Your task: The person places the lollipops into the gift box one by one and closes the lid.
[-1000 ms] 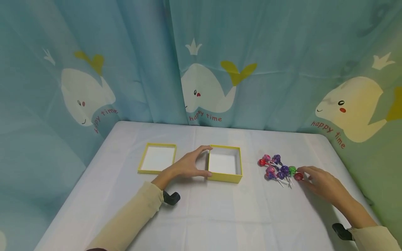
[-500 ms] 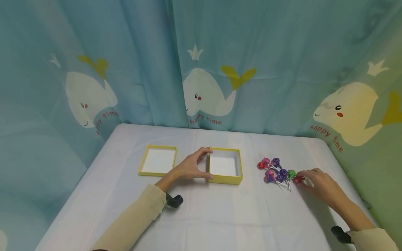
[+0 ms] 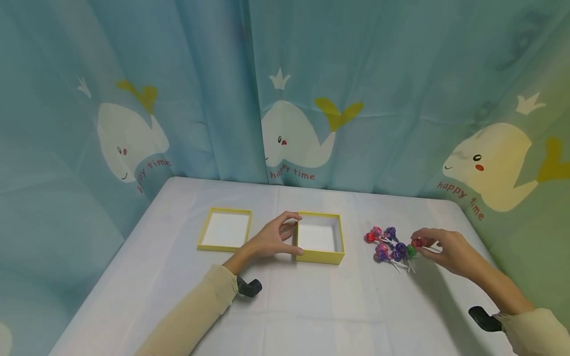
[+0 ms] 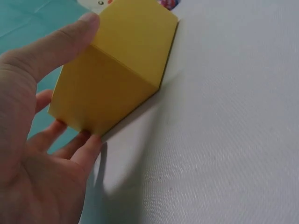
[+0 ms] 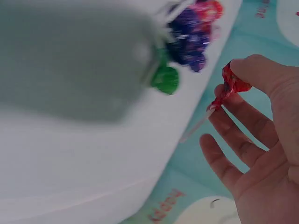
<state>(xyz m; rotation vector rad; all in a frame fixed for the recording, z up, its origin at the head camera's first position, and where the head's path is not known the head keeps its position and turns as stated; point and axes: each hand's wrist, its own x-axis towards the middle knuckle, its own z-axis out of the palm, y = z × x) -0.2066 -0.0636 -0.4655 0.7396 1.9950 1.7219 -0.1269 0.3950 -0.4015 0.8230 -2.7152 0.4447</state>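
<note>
Right hand (image 3: pixel 451 251) pinches the red pop (image 3: pixel 417 243) by its head, near the pile (image 3: pixel 401 249); a weak pinch on that wrapper (image 5: pixel 228 83) (slick, I'd guess) could let it slip. Left hand (image 3: pixel 271 237) grips the box (image 3: pixel 321 257) on its left side, so squeezing hard might bend or skid it. Its rim (image 3: pixel 319 214) stands raised, top open, and there's free surface (image 3: pixel 356 277) between box and pile.

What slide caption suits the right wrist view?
Right hand pinching a red lollipop, with a green lollipop and purple lollipops on the white table.
</note>
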